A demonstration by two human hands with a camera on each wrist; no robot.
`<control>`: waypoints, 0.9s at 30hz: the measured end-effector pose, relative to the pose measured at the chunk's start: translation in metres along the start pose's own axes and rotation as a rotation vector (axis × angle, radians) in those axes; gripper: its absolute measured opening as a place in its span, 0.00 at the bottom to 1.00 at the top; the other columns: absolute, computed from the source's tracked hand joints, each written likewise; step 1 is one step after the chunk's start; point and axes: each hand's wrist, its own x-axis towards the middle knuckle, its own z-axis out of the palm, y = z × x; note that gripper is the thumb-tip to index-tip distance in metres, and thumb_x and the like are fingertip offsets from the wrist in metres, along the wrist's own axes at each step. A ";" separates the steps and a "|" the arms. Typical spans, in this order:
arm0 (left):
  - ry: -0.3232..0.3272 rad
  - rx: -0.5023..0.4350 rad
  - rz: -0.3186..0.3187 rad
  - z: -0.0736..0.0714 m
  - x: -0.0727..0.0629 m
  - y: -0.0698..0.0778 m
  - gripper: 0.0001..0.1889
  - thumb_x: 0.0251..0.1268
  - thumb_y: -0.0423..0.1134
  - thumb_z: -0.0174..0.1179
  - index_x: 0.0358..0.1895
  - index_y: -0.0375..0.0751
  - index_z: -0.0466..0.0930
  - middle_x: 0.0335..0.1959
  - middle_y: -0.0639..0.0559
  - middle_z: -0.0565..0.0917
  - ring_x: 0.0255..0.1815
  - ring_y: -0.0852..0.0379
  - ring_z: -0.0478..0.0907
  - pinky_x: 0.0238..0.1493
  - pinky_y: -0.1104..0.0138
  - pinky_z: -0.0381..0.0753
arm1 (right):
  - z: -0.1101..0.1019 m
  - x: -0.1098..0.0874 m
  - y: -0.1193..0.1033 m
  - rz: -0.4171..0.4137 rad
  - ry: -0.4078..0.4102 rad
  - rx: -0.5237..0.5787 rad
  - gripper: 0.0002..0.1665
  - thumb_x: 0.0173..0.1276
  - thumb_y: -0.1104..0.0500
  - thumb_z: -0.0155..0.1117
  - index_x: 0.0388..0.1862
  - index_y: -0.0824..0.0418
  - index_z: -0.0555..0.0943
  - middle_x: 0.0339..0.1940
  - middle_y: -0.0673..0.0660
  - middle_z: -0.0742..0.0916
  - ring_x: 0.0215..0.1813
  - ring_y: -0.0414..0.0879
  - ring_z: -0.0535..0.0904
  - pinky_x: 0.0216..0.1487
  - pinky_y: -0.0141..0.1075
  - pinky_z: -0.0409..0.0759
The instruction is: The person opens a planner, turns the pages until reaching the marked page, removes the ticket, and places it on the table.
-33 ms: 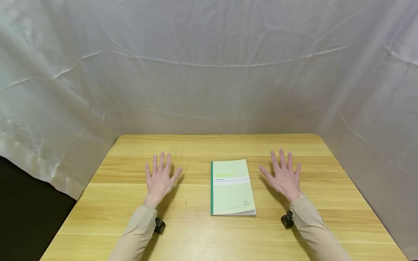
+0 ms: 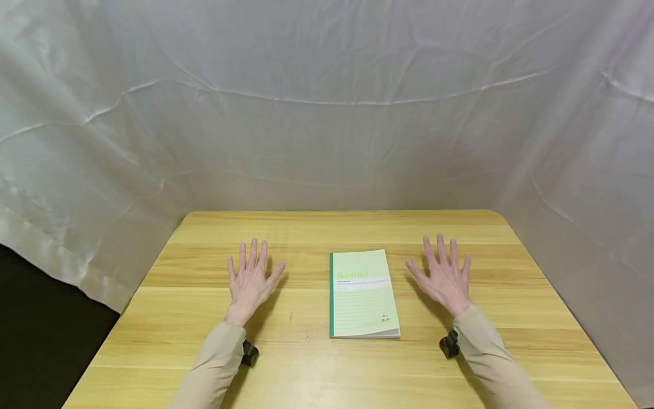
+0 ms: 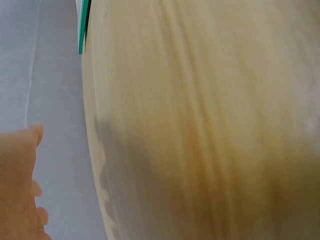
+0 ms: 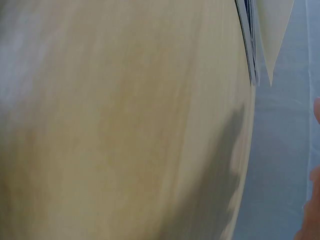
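Observation:
A pale green notebook (image 2: 361,309) with a dark green spine lies face up between my hands, its lower right cover corner lifted a little. To its left, my left hand (image 2: 249,285) hovers with fingers spread and straight, apart from the notebook. On the other side my right hand (image 2: 445,281) is spread the same way, also holding nothing. In the left wrist view the notebook's green spine (image 3: 84,25) shows at the top. The right wrist view has its page edges and raised cover corner (image 4: 272,40).
The light wooden table (image 2: 291,375) has rounded far corners. Pale grey cloth (image 2: 347,153) hangs behind it and along both sides. A dark area (image 2: 46,329) shows beyond the table at lower left. Each sleeve has a small black wrist camera (image 2: 249,353).

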 end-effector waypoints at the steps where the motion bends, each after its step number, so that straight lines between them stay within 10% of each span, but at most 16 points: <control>1: 0.000 0.000 0.000 0.000 0.000 0.000 0.44 0.75 0.70 0.39 0.83 0.49 0.41 0.85 0.45 0.40 0.86 0.40 0.31 0.81 0.38 0.28 | 0.000 0.000 0.000 0.000 -0.001 0.000 0.53 0.73 0.25 0.39 0.85 0.51 0.40 0.85 0.62 0.39 0.84 0.71 0.32 0.75 0.76 0.28; 27: -0.102 -0.105 0.072 0.005 0.011 0.037 0.43 0.76 0.67 0.41 0.83 0.49 0.39 0.85 0.46 0.40 0.86 0.40 0.30 0.81 0.37 0.26 | 0.009 0.022 -0.018 -0.139 -0.160 0.141 0.51 0.76 0.31 0.44 0.84 0.56 0.43 0.85 0.62 0.40 0.84 0.69 0.33 0.75 0.76 0.29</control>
